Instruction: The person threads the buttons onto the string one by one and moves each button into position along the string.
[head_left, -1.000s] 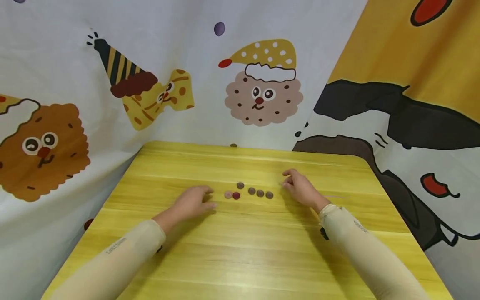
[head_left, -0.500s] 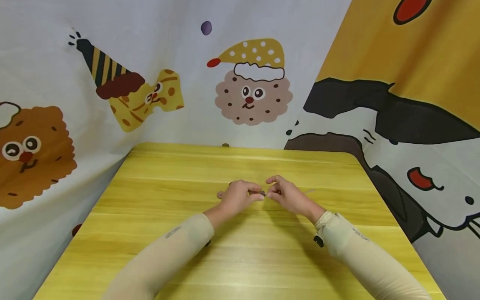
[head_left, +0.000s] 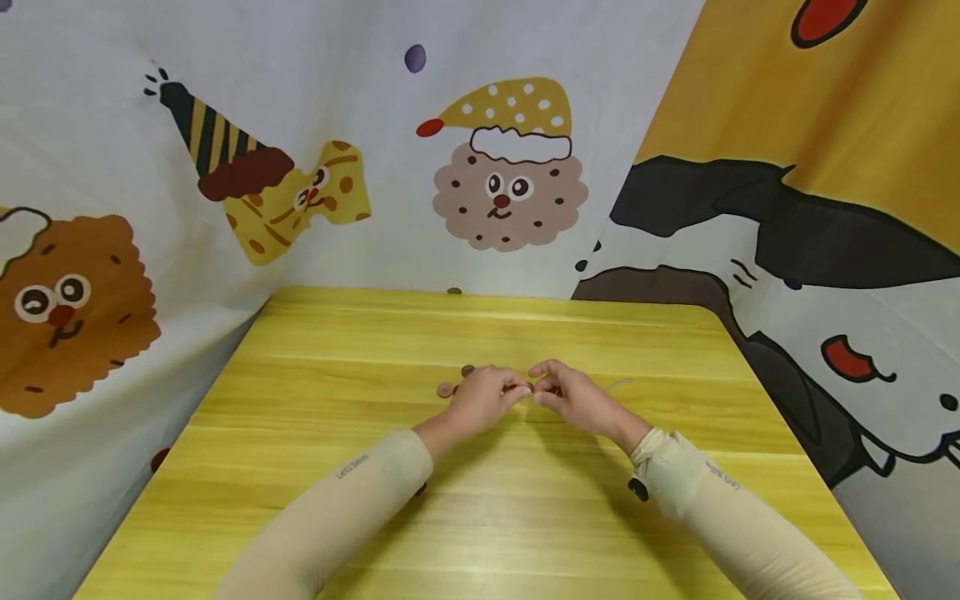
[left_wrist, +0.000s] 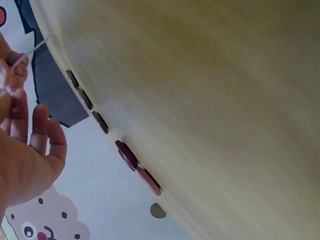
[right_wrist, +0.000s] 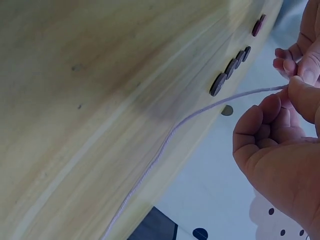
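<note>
Pale string [right_wrist: 172, 131] is pinched between thumb and fingers of the right hand [head_left: 583, 402]; its tail is extended past that hand. Fingertips of the left hand [head_left: 480, 396] are brought up to the right fingertips; what is gripped there cannot be told. Four dark discs [right_wrist: 217, 84], a dark red disc [left_wrist: 126, 154] and a pink disc [left_wrist: 149, 181] are seen on the table [head_left: 480, 508].

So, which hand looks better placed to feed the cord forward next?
Right, I'd judge. The right hand pinches the cord, which runs from its fingertips, while the left hand faces it closely, seemingly pinching a small dark disc.
</note>
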